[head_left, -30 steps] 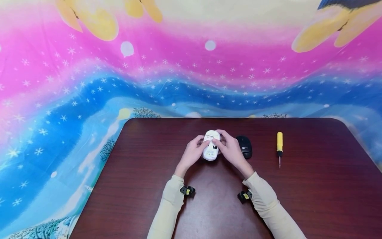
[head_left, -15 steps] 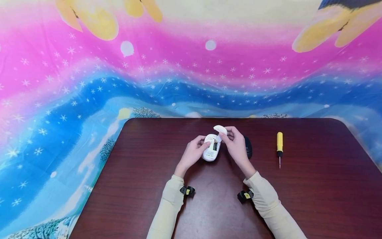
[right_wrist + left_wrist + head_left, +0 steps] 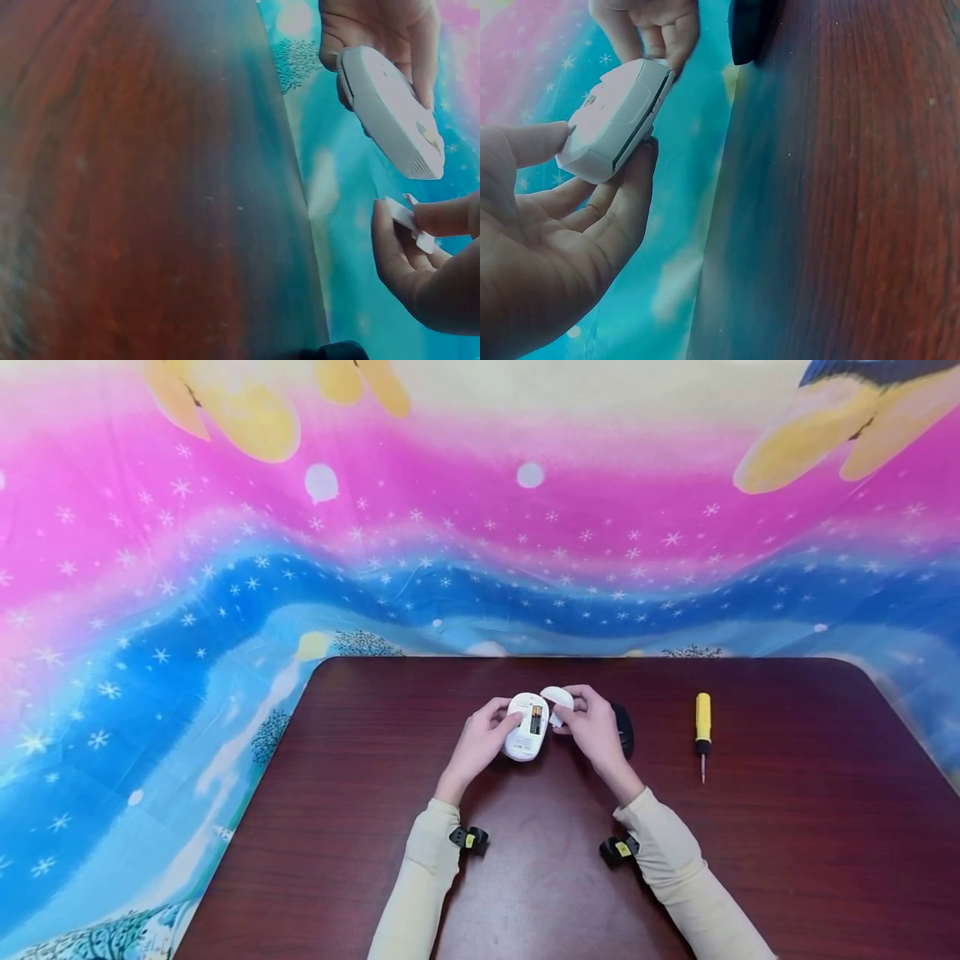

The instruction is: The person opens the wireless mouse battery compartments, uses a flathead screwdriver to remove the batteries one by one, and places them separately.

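My left hand (image 3: 477, 742) grips a white computer mouse (image 3: 526, 746) by its left side, underside up, with the thumb on the base. Its battery compartment lies uncovered, and black batteries with copper-coloured ends (image 3: 536, 720) show inside. Just right of the mouse, my right hand (image 3: 594, 727) pinches the white battery cover (image 3: 557, 697) between thumb and fingers, apart from the mouse. In the right wrist view a gap shows between the cover (image 3: 401, 214) and the mouse (image 3: 386, 112). The left wrist view shows the mouse (image 3: 611, 120) held above the fingers, side seam visible.
A black computer mouse (image 3: 624, 733) lies on the dark red-brown table (image 3: 360, 827), partly hidden behind my right hand. Farther right is a screwdriver (image 3: 702, 718) with a yellow handle, tip toward me. A printed cloth (image 3: 480, 543) hangs behind the table's far edge.
The battery cover has come off the white mouse in my right hand, uncovering the batteries. It rose, then lowered slightly beside the mouse. My left hand and the mouse shifted slightly left.
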### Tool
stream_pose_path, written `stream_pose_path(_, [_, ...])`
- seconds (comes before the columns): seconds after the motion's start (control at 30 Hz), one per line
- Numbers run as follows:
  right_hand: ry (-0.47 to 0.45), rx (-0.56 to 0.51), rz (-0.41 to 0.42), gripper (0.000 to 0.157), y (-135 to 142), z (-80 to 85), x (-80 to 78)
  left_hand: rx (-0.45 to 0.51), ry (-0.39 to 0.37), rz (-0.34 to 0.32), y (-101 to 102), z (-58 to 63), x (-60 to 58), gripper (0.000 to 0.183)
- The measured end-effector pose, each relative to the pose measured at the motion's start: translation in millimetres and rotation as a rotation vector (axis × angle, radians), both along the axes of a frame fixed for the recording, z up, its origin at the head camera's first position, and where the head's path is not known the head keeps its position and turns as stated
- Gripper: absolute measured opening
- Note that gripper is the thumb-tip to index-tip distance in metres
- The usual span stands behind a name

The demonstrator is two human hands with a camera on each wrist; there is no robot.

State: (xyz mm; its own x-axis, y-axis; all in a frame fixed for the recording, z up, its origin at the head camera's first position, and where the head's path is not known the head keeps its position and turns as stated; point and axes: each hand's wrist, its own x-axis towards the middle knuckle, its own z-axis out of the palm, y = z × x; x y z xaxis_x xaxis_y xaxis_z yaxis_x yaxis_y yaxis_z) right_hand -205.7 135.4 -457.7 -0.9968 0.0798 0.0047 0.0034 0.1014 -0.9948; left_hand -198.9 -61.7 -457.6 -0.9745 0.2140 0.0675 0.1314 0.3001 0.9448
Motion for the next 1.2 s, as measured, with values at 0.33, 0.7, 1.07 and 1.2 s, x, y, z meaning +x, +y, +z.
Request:
stream_pose_path(0.33, [-0.019, 0.149, 0.128, 0.039, -6.0, -14.9, -0.3, 0.018, 0.000, -0.003, -1.4, -1.2, -0.4, 0.033])
stream_pose_path(0.7, [-0.045, 0.170, 0.196, 0.040, -8.0, -20.0, -1.2, 0.027, -0.027, -0.003, -3.1, -0.6, -0.1, 0.036])
stream_pose_path(1.07, [-0.118, 0.220, 0.233, 0.039, -8.5, -18.7, -1.2, 0.040, -0.041, 0.002, -3.6, 0.0, -0.1, 0.036])
stream_pose_path(1.2, [-0.140, 0.242, 0.247, 0.040, -8.7, -21.4, -3.1, 0.044, -0.036, 0.007, -3.6, -0.9, -0.3, 0.035])
